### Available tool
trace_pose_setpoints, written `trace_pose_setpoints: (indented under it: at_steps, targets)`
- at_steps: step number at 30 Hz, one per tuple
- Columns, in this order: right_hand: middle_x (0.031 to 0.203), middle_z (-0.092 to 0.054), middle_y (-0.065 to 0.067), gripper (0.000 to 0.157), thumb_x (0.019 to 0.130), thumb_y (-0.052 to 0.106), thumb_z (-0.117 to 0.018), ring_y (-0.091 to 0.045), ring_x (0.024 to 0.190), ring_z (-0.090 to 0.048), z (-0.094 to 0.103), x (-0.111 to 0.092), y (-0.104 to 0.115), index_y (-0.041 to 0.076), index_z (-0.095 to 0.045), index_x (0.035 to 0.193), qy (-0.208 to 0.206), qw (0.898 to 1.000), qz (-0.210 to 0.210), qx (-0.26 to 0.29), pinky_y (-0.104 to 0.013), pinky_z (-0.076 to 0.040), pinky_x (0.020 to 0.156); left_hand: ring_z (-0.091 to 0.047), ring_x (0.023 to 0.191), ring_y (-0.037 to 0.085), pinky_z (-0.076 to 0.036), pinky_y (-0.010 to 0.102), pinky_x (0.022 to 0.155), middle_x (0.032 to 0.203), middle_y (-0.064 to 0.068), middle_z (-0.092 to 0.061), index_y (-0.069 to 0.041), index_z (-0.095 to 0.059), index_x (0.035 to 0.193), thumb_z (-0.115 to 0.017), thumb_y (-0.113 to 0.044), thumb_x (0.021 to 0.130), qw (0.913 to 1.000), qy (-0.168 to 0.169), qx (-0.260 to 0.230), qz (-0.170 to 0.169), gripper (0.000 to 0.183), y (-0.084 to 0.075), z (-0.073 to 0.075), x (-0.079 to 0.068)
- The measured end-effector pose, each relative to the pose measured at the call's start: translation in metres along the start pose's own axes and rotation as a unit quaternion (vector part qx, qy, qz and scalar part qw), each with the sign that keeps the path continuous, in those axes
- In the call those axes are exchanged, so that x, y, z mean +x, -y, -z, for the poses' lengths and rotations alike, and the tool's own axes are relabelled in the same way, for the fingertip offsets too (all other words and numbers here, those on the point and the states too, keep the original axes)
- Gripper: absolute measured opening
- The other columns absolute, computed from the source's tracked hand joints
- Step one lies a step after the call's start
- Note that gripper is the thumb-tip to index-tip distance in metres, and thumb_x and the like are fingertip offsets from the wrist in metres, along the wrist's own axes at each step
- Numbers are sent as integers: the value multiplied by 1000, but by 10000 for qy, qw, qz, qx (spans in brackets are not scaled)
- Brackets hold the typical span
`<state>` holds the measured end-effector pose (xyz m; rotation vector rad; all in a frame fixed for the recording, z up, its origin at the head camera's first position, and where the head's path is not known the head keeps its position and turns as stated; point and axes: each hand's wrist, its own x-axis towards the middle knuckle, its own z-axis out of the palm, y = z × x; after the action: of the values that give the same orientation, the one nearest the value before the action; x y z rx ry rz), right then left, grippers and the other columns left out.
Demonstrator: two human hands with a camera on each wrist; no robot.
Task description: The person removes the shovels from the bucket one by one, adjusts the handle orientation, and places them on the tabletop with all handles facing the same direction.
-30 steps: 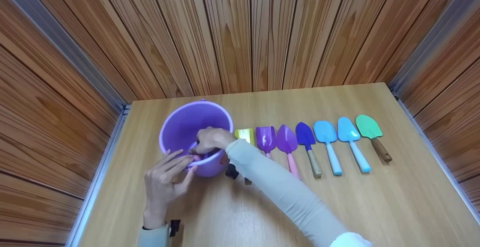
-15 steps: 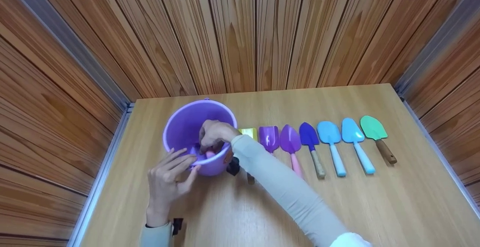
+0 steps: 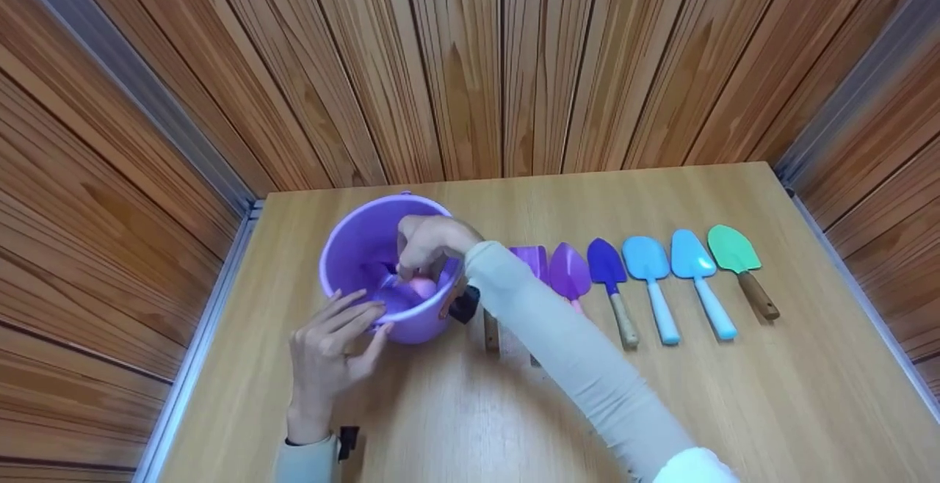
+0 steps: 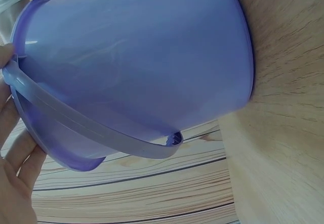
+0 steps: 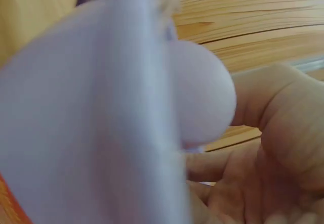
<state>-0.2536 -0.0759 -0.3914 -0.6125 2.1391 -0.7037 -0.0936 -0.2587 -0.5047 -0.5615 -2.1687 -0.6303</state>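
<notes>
A purple bucket (image 3: 345, 248) stands upright on the left of the table. My left hand (image 3: 323, 351) pinches its near rim, fingertips over the edge and thumb outside; the left wrist view shows the hanging bucket handle (image 4: 91, 123) beside that grip. My right hand (image 3: 433, 241) reaches over the right rim and holds a pink, rounded handle end (image 3: 422, 287) inside the bucket. In the right wrist view this handle end (image 5: 205, 95) sits between thumb and fingers, with the blurred bucket wall in front. What the handle belongs to is mostly hidden; something shiny and purple lies below it.
Trowels lie in a row to the right: purple square-bladed (image 3: 532, 257), purple pointed (image 3: 569, 270), dark blue (image 3: 606, 261), two light blue (image 3: 646, 257), and green (image 3: 734, 248). A wooden handle (image 3: 491, 332) shows beside my right sleeve (image 3: 565, 351). Wood-panelled walls enclose the table.
My right hand has risen and moved slightly right within the bucket, bringing the pink handle end more into sight. The sleeve now covers the yellow blade. My left hand keeps its grip on the rim.
</notes>
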Motion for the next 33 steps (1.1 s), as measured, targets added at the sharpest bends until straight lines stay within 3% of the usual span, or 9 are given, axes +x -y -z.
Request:
trace_pose_setpoints:
  at_steps: [6, 9, 13, 20, 26, 33]
  targets:
    - [120, -66, -11, 38, 93, 6, -77, -24, 93, -74, 15, -17, -2, 7, -60, 127, 130, 9970, -44, 756, -32, -68, 81, -80, 107, 27, -62, 58, 97, 105, 1, -84, -13, -86, 108, -88, -24, 83, 9998, 68, -24, 201, 28, -2, 1, -1]
    - [128, -62, -15, 49, 92, -1, -74, -28, 98, -76, 22, -21, -8, 2, -55, 137, 218, 9927, 58, 1187, -36, -69, 83, -80, 107, 27, -62, 59, 96, 105, 1, -84, -13, -86, 108, -88, -23, 82, 9997, 69, -41, 211, 28, -2, 1, -2]
    - [131, -64, -19, 55, 94, -3, -68, -28, 100, -78, 30, -28, -22, -2, -49, 146, 349, 9861, 383, 1578, -39, -69, 84, -81, 106, 28, -62, 55, 100, 104, 1, -84, -13, -86, 107, -86, -25, 84, 9999, 19, -20, 141, 26, -2, -1, -3]
    - [136, -67, -24, 49, 100, -3, -62, -33, 105, -77, 41, -50, -50, 0, -49, 147, 498, 9614, 810, 2584, -49, -67, 92, -81, 102, 31, -46, 24, 120, 102, 3, -84, -12, -86, 107, -81, -30, 89, 10000, -67, 8, -58, 25, 0, -1, -2]
    - [129, -69, -23, 47, 101, 3, -60, -27, 99, -75, 47, -66, -73, -1, -51, 146, 274, 9544, 895, 2834, -40, -69, 79, -81, 102, 31, -43, 23, 122, 102, 3, -84, -13, -86, 107, -79, -32, 91, 9999, -107, 5, -49, 26, 0, 0, 0]
    - [122, -67, -18, 49, 104, 5, -61, -22, 92, -74, 52, -89, -111, -7, -46, 149, 315, 9337, 1103, 3392, -35, -69, 71, -81, 102, 32, -44, 24, 122, 103, 3, -84, -12, -86, 107, -80, -30, 90, 9999, -141, -58, -63, 25, -2, -1, 0]
